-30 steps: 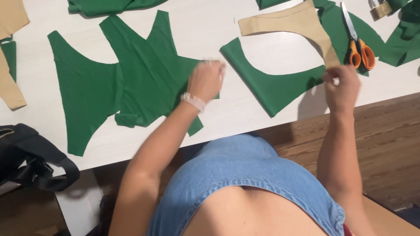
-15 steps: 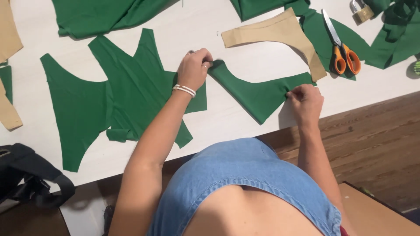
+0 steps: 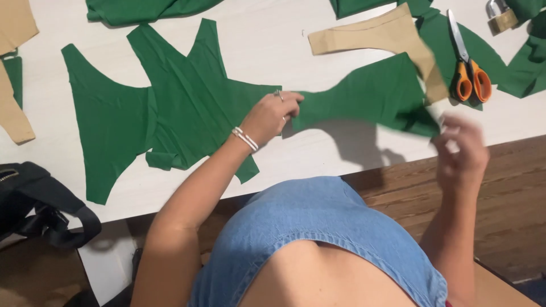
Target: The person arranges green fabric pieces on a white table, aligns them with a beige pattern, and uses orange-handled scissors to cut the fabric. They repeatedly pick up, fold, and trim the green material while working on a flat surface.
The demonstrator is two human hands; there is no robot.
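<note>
Green fabric piece stretches between the pinching left hand and the gripping, blurred right hand.

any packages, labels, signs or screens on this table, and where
None in view: the white table carries only cut green fabric pieces, tan pattern pieces, orange-handled scissors and a brass padlock.
The left hand and right hand hold one green fabric piece, unlabelled.

White table bears green fabric pieces, tan pieces, scissors.
</note>
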